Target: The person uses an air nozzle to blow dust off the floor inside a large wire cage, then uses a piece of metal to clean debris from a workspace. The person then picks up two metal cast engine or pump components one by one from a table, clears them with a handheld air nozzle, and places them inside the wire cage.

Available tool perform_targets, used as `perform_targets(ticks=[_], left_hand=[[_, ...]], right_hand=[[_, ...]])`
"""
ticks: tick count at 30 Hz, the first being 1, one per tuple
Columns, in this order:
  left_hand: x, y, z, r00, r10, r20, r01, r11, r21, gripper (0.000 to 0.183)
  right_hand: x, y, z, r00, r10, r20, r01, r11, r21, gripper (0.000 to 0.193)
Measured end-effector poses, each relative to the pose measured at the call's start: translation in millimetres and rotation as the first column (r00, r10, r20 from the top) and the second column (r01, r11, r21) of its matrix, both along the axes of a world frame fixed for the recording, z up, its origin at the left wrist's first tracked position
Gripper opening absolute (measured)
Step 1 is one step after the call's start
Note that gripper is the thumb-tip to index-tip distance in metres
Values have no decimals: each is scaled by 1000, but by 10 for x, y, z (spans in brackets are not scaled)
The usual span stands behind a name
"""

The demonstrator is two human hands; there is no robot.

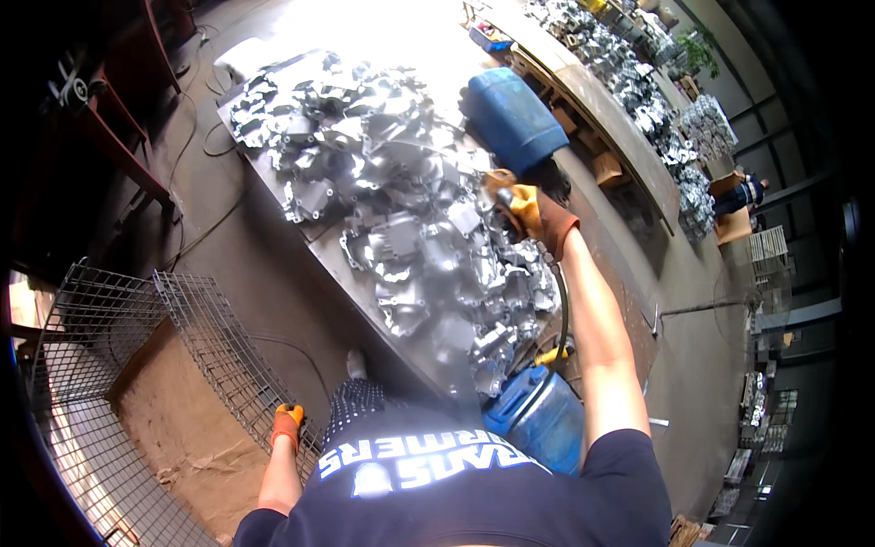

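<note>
right of centre, the right hand [538, 214] holds a tool [507, 220] on a hose [563, 305], likely stiff, fairly heavy, best gripped by its body. the left hand [288, 421], lower left, touches the cage [208, 319]; its grip is unclear. central castings [396, 238] look hard, perhaps sharp-edged.

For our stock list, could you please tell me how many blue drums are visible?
2: the upper drum beyond the right hand, the lower drum beside the shirt. Others may be hidden.
</note>
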State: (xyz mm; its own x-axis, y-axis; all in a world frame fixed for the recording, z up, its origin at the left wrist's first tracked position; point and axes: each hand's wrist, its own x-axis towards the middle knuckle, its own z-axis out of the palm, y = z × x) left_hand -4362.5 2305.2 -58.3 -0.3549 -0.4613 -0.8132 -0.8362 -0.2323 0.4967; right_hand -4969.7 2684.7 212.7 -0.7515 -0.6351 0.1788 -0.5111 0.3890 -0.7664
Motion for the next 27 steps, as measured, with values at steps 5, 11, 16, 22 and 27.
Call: perform_targets(ticks=[5,11,16,22,27], left_hand=[[-207,-137,-55,998,28,-48,-30,999,-38,25],[-237,-153,134,995,82,-60,-84,996,-37,21],[-50,-35,-42,991,98,-91,-101,994,-34,22],[99,26,-145,990,113,-82,-116,993,-31,24],[64,98,-122,990,108,-94,-111,993,-34,24]], right_hand=[[-33,-1087,511,897,-13,-442,271,805,527,25],[224,-2260,869,984,-91,-152,176,564,807,39],[475,-2904,849,970,-224,-95,215,605,767,42],[518,-2889,554,986,21,-165,102,705,702,42],[638,-2326,357,989,74,-125,51,629,776,39]])
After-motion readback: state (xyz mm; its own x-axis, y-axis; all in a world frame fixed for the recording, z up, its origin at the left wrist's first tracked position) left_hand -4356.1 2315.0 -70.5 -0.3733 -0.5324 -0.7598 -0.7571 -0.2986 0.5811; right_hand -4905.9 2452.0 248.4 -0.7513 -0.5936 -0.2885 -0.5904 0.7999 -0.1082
